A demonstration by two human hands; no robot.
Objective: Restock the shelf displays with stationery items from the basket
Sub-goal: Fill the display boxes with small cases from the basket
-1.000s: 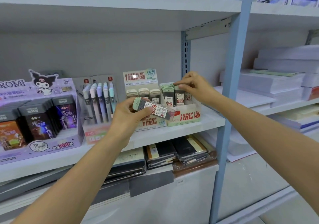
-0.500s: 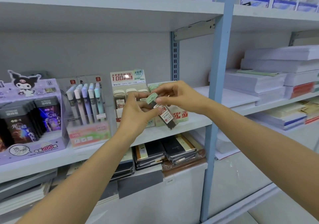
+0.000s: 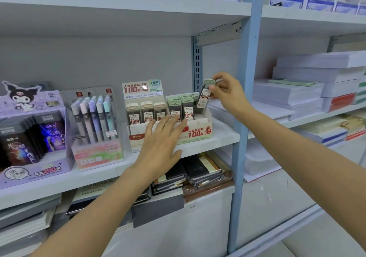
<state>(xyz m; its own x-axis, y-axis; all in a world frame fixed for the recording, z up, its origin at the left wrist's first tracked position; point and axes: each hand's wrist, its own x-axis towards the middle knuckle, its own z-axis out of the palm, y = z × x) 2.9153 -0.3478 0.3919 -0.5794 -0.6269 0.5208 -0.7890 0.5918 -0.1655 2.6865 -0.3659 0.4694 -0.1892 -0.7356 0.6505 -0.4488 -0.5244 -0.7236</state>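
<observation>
Listing the middle shelf from its left end, we record a purple display box of dark packets, then a pastel pencil stand just beside it. Next comes a beige-capped lead box with three cases at the front. Our left grip is released, fingers spread and straight, held in front of this box and its neighbour; we cannot tell whether it touches them. That neighbour, the green-capped lead box, holds rows of upright cases. Our right grip pinches one green-capped lead case near its cap, slightly tilted, its lower end at the box's right-hand row. Beyond the blue upright, paper stacks lie on the neighbouring shelf.
</observation>
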